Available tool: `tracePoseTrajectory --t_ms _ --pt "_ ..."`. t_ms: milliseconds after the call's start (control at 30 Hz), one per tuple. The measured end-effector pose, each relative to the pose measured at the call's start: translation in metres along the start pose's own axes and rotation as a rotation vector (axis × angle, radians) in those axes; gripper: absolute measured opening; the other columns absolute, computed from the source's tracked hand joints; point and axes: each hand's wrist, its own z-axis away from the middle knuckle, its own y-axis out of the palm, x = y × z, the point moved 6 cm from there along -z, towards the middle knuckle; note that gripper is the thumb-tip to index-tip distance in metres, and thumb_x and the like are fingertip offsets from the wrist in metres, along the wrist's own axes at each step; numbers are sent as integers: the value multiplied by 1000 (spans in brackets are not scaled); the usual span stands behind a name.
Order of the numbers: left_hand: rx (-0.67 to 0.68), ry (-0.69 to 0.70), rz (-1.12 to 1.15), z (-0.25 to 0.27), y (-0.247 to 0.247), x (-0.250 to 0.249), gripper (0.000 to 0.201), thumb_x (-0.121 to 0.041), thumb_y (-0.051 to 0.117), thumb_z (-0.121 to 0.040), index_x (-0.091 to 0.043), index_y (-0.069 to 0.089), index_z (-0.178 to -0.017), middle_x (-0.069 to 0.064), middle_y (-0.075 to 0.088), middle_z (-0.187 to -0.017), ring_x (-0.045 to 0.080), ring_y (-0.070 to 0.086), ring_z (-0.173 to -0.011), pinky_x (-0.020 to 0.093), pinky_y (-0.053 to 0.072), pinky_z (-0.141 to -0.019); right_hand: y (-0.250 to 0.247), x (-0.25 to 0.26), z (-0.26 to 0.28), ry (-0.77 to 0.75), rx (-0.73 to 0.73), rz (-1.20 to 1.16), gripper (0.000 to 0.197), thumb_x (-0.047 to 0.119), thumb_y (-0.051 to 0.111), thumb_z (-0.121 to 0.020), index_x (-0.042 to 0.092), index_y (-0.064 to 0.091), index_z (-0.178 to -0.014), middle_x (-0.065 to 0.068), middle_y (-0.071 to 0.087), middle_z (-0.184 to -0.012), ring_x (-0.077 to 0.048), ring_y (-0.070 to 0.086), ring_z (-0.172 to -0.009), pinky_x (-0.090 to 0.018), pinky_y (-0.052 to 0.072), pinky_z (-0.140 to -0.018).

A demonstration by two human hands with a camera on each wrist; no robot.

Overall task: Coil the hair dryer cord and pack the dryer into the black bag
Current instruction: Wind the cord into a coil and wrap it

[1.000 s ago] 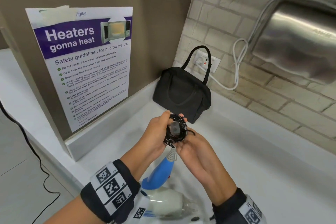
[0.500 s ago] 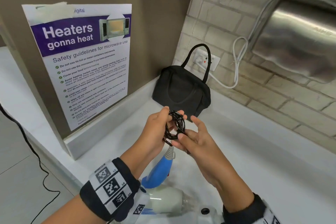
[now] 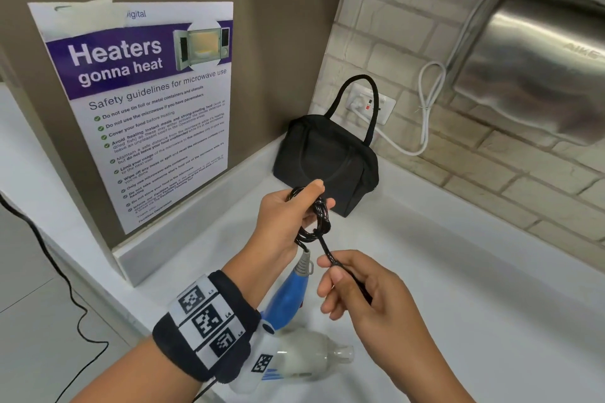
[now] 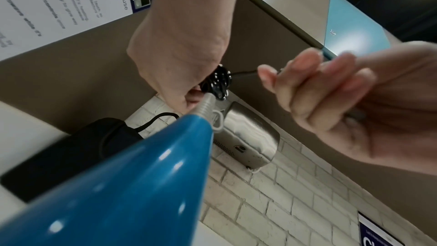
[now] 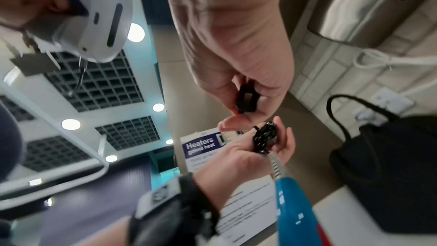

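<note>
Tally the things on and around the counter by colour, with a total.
Black: 2, fabric handbag, coiled dryer cord
Blue-and-white: 1, plastic hair dryer
Steel: 1, wall hand dryer
White: 1, wall socket
Total: 5

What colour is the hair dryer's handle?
Glossy blue handle, with a grey ribbed cord sleeve at its end; the left wrist view shows it best.

Office pantry: microwave safety poster [image 3: 144,108], white counter [image 3: 458,271], steel wall hand dryer [image 3: 537,69], grid ceiling [image 5: 94,81].

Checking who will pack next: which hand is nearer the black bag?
Left. The left hand, holding the cord coil, is just in front of the bag; the right hand is farther back.
</note>
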Motion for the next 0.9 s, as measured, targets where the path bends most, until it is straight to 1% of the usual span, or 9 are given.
tracePoseTrajectory --t_ms 100,200,333,400,467,533,733,800,900 --pt "-27 -53 58 -5 -6 0 19 -19 74 -78 -3 66 -82 8 72 -73 21 74 -78 32 56 -77 3 -6 2 7 43 52 21 11 44 -96 20 63 -96 2 70 -78 -7 65 -64 -16 50 -66" --pt "6 -91 85 -4 -9 0 24 -23 72 -80 -3 67 -93 10 75 -91 23 73 -83 35 56 -80 1 -15 -3 27 75 148 18 13 45 -97 25 59 -98 8 72 -88 0 66 -80 -11 46 -76" --pt "124 -97 30 4 0 -1 32 -28 66 -84 -7 60 -107 10 74 -101 24 73 -89 33 59 -79 -2 -21 -14 93 119 215 21 7 44 -94 25 54 -95 10 72 -94 6 53 -61 -8 38 -60" --pt "137 -70 5 8 3 -2 33 -29 66 -84 -6 60 -107 10 74 -100 25 73 -88 33 59 -79 0 -17 -20 93 125 206 14 12 47 -93 25 53 -94 8 72 -90 4 51 -60 -9 38 -61" --pt "108 -35 -24 11 4 -2 30 -28 67 -84 -6 63 -104 10 75 -95 24 73 -84 32 60 -76 3 -11 -26 82 118 205 5 30 49 -95 28 53 -97 8 69 -81 3 56 -67 -10 42 -65" --pt "57 -9 -42 12 2 0 27 -27 66 -85 -6 65 -101 9 76 -90 22 74 -78 31 60 -72 5 -7 -30 34 75 225 17 41 43 -95 29 56 -97 13 61 -68 3 57 -67 -10 43 -65" --pt "-15 -82 166 0 -9 -5 25 -24 66 -86 -1 63 -94 8 70 -82 18 71 -63 36 59 -72 10 -14 -18 -25 15 264 32 34 35 -99 28 49 -71 16 49 -55 -3 41 -52 -15 34 -54" --pt "39 -134 163 0 -8 -5 24 -24 64 -86 -3 62 -97 7 72 -89 19 73 -70 34 60 -70 9 -22 -16 24 36 217 32 33 36 -99 28 51 -71 11 46 -54 -3 40 -53 -14 35 -55" --pt "219 -155 6 2 -3 -7 24 -27 60 -88 -7 60 -101 6 74 -102 20 72 -92 35 56 -86 5 -34 -21 110 103 158 26 31 41 -98 25 61 -83 6 57 -63 -5 52 -65 -17 41 -67"
